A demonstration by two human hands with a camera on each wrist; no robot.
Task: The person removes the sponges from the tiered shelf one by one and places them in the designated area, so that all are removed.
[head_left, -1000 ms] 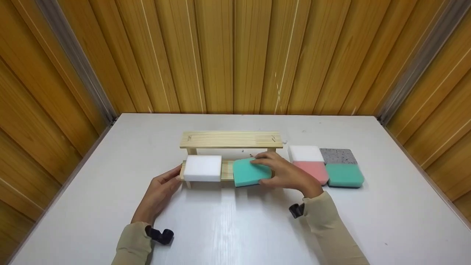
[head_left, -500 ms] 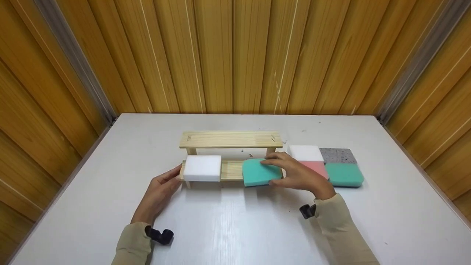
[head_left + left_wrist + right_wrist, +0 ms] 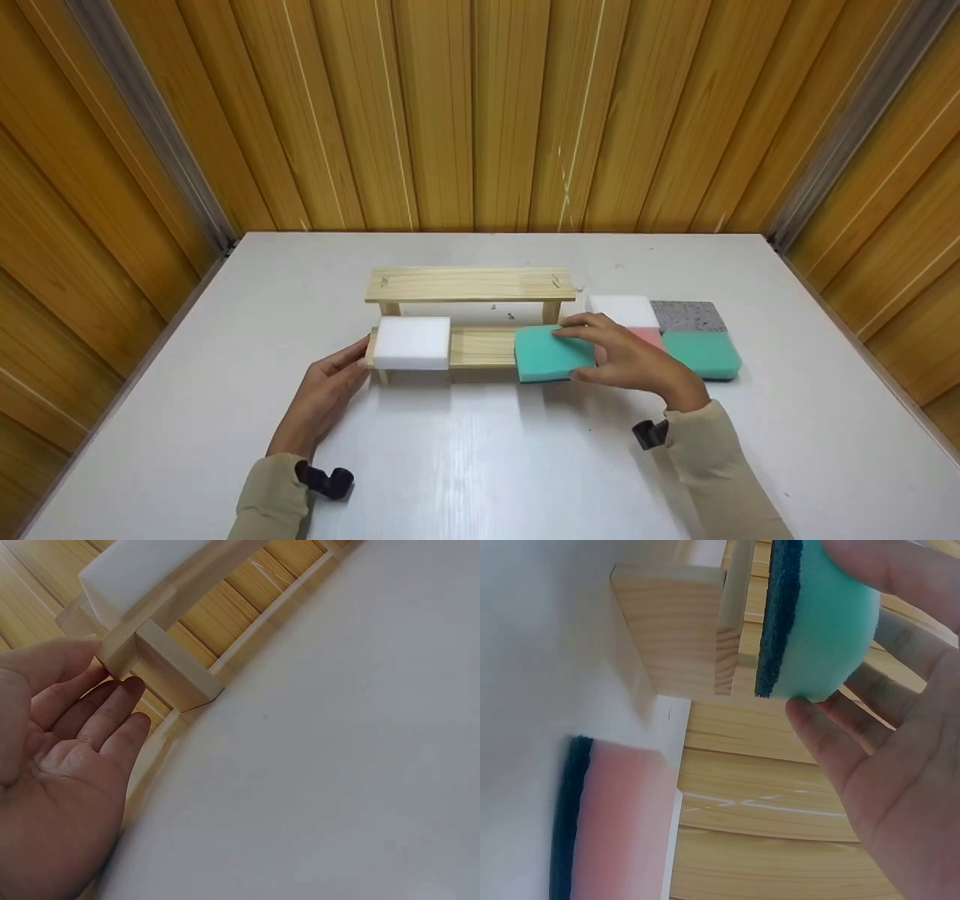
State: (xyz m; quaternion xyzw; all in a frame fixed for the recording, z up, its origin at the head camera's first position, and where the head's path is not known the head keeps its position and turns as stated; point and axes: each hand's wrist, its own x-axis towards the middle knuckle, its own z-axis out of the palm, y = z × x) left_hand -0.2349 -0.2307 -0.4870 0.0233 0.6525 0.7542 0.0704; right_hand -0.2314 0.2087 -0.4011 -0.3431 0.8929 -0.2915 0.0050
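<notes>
A two-tier wooden shelf (image 3: 480,348) stands on the table, with a white sponge (image 3: 412,342) on the left of its lower board. My left hand (image 3: 328,390) pinches that board's left end between thumb and fingers; the shelf's leg (image 3: 176,671) shows beside the fingers in the left wrist view. Above the board's right end, my right hand (image 3: 630,356) grips a green sponge (image 3: 551,352) by its right side, thumb at the front edge. The right wrist view shows its dark scouring layer (image 3: 780,615) facing the board, with a narrow gap between them.
Right of the shelf, several sponges lie close together: a white one (image 3: 621,310), a speckled grey one (image 3: 688,316), a green one (image 3: 701,354) and a pink one (image 3: 622,817) partly behind my right hand. The shelf's upper board (image 3: 469,284) is behind the lower one.
My right hand has carried the green sponge rightward along the lower board to its right end, straightening it slightly. More bare board shows beside the white sponge. My left hand stays put.
</notes>
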